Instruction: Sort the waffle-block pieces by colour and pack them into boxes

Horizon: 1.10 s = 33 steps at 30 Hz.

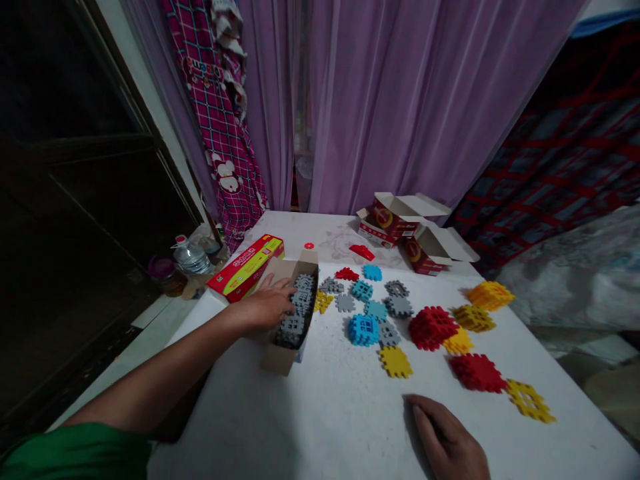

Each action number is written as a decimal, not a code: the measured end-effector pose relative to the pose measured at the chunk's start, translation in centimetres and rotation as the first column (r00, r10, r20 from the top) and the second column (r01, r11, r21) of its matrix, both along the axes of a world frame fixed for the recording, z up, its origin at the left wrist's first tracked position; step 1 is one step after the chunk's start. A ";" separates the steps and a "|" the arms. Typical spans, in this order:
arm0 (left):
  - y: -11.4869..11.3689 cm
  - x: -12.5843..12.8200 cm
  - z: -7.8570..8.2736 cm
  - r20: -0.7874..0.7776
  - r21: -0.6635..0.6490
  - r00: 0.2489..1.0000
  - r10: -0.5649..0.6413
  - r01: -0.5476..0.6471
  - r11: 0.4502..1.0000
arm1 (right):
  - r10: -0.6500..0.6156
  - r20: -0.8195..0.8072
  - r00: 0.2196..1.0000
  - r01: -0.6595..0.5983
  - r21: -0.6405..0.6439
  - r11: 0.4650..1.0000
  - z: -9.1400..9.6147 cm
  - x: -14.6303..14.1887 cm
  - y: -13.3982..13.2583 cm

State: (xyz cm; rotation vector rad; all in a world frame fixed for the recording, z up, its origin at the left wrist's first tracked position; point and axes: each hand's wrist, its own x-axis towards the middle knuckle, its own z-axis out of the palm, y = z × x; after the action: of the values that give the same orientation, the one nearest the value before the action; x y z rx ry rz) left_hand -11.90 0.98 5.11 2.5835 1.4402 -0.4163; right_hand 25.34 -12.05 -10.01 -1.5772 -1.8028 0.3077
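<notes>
My left hand (267,305) lies over the left flap of an open cardboard box (286,359), its fingers stretched out and apart toward the pieces inside. Grey interlocking plastic tiles (301,298) fill this box in a row. Near the front of the table, my right hand (447,443) rests with curled fingers, and nothing shows in it. A yellow tile (395,362) lies beyond the right hand. Between box and right-hand stacks are blue tiles (363,330), loose grey tiles (399,307) and a small yellow piece (323,301).
A red and yellow carton (249,267) lies left of the open box. Red tiles (433,327), more red tiles (479,372) and yellow tiles (491,295) are stacked at right. Open red boxes (387,223) stand at the back, before purple curtains (400,100).
</notes>
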 end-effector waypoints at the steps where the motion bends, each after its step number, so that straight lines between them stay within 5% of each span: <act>1: -0.2 0.2 -0.1 -0.016 0.004 1.000 -0.020 0.021 1.000 | -0.001 -0.004 1.000 0.001 0.000 1.000 0.0 0.0 0.0; 19: -0.5 0.6 -0.8 0.035 -0.066 0.998 -0.045 0.047 0.997 | -0.001 -0.022 1.000 0.001 0.005 1.000 0.2 -0.2 0.1; 29: -1.0 1.1 -2.3 0.012 0.008 0.999 -0.051 0.051 0.999 | -0.009 -0.020 1.000 0.009 0.019 1.000 0.3 -0.3 -0.1; 33: -0.9 0.4 -1.7 0.065 -0.014 0.997 -0.044 0.045 0.999 | -0.001 -0.018 1.000 0.002 0.021 1.000 0.2 -0.2 0.0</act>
State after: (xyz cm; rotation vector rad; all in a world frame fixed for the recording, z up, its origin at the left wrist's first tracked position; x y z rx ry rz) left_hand -11.55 0.04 3.44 2.5957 1.3551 -0.3458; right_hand 25.10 -12.08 -9.77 -1.5566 -1.7852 0.3009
